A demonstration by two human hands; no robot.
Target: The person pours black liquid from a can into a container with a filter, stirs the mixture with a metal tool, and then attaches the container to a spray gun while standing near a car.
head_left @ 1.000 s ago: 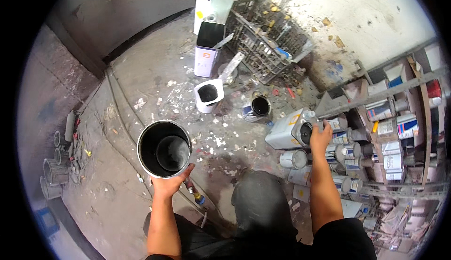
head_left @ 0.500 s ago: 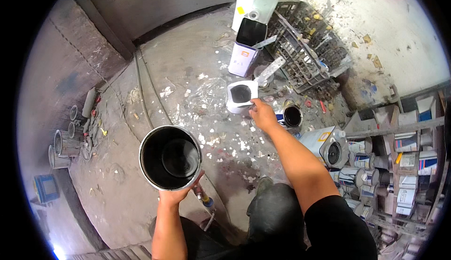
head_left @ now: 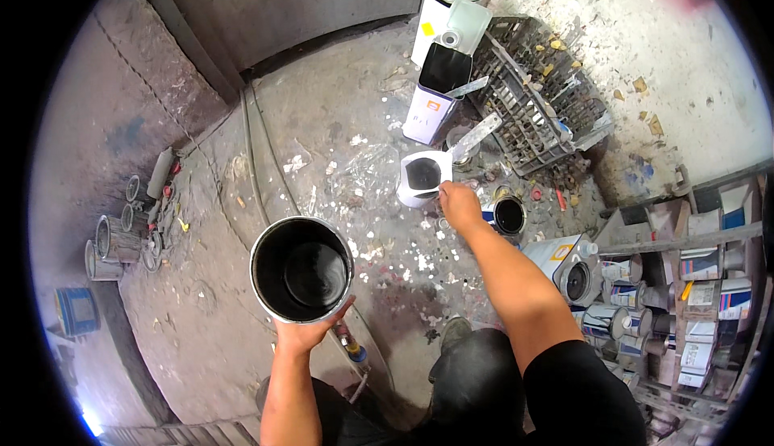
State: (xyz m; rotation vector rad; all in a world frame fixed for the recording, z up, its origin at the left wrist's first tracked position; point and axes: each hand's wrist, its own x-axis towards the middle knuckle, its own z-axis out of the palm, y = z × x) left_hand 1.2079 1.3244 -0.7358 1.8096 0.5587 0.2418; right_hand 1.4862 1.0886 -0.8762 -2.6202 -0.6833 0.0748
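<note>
My left hand (head_left: pixel 310 335) is holding the can (head_left: pixel 264 277), my palm and fingers wrapping round its near lower side. Its mouth is facing up at me: a round, shiny metal rim over smooth black walls, with a glossy dark bottom. My right hand (head_left: pixel 458 207) is reaching out ahead, its fingers closing on the near right edge of the white jug (head_left: pixel 414 197). The jug is showing a squarish mouth with dark stuff inside; I cannot tell whether its base is touching the floor (head_left: pixel 334 184).

Behind the jug, an open tin (head_left: pixel 425 126) is standing tall and square-sided, wearing an orange label and dark marks on its pale wall. A flat strip (head_left: pixel 470 86) is lying over its rim. Farther back, a white tin (head_left: pixel 422 45) is showing a yellow diamond label. The dark lattice crate (head_left: pixel 522 99) is leaning nearby, caked and rough.

Just right of my right hand, a round pot (head_left: pixel 488 215) is standing open, blackish inside, with blue and white on its side. A grey metal tin (head_left: pixel 545 252) is carrying an orange label near the shelf (head_left: pixel 726 240), where cans are showing blue-and-white labels, their print mostly too small to read. White flecks are speckling the gritty floor.
</note>
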